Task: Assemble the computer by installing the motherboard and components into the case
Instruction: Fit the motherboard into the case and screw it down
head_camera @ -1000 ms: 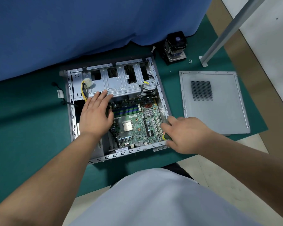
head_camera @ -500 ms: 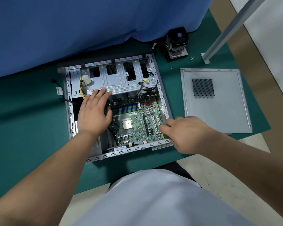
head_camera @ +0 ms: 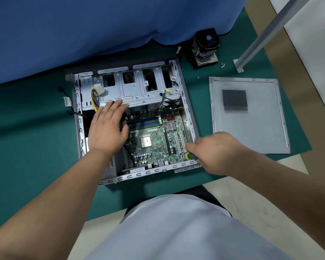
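An open grey computer case (head_camera: pixel 79 128) lies flat on the green mat. A green motherboard (head_camera: pixel 156 139) sits inside it, with blue memory slots and a square CPU socket (head_camera: pixel 146 142). My left hand (head_camera: pixel 107 128) lies flat with straight fingers over the board's left part, fingertips at the drive cage (head_camera: pixel 139 91). My right hand (head_camera: pixel 212 152) grips a screwdriver with a green and yellow handle (head_camera: pixel 189 156) at the board's near right corner. The tip is hidden by the hand.
The case's side panel (head_camera: pixel 251 128) lies flat to the right. A CPU cooler with a fan (head_camera: pixel 204 47) stands behind the case, with small screws (head_camera: pixel 222 65) beside it. A metal post (head_camera: pixel 266 32) rises at the far right. Blue cloth (head_camera: pixel 83 34) hangs behind.
My left hand stayed flat on the board's left side. My right hand shifted slightly at the near right corner, and the screwdriver handle shows again.
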A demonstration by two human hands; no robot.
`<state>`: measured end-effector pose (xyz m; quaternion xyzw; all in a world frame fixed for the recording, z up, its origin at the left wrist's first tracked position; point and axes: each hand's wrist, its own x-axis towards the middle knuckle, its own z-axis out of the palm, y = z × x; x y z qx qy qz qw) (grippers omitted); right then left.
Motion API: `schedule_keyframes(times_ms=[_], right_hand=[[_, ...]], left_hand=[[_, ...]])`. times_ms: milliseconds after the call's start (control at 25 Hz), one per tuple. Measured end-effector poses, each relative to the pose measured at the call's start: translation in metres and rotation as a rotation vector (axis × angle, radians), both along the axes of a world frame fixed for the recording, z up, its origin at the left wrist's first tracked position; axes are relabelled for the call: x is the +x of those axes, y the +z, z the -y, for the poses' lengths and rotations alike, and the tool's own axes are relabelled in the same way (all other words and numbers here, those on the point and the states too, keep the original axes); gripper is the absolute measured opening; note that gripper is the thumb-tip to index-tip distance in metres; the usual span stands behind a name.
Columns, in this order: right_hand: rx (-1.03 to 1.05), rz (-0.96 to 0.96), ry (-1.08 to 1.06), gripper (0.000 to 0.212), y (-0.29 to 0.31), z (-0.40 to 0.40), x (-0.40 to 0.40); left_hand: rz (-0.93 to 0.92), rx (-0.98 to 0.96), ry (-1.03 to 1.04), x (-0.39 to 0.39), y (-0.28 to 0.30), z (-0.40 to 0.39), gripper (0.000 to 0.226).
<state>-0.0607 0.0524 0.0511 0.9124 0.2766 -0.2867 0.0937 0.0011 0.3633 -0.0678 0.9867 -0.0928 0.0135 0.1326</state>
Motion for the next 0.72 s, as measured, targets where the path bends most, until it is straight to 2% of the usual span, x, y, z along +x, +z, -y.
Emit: schedule_keyframes(times_ms=[40,160,200,240,360,440,520,640,720], right_hand=[[-0.027,0.017,-0.01,0.027,-0.001,-0.003,-0.001],[-0.139,0.077,-0.11,0.063,-0.006,-0.01,-0.001],[-0.17,0.083,-0.118,0.069,-0.005,-0.011,0.002],[-0.166,0.09,-0.104,0.068,-0.006,-0.011,0.003],[-0.087,0.013,-0.065,0.04,-0.002,-0.009,0.005],[-0.052,-0.037,-0.05,0.036,-0.001,-0.011,0.005],[-0.086,-0.021,-0.039,0.022,-0.006,-0.015,0.005],[-0.185,0.032,-0.081,0.059,-0.007,-0.018,0.007],[-0.149,0.074,-0.051,0.058,-0.009,-0.016,0.006]], left_hand=[[0.001,0.002,0.0,0.0,0.0,0.0,0.058],[0.001,-0.004,-0.004,0.0,0.001,0.0,0.059],[0.001,-0.005,-0.004,0.0,0.001,0.0,0.059],[0.002,-0.005,-0.002,0.0,0.001,0.0,0.059],[-0.003,-0.007,0.003,0.0,0.001,0.0,0.059],[-0.007,-0.009,0.004,0.0,0.001,0.001,0.059],[-0.007,-0.01,0.004,0.0,0.001,0.001,0.059],[-0.01,-0.014,0.001,0.0,0.001,0.0,0.059],[-0.008,-0.015,0.003,0.0,0.001,0.0,0.059]])
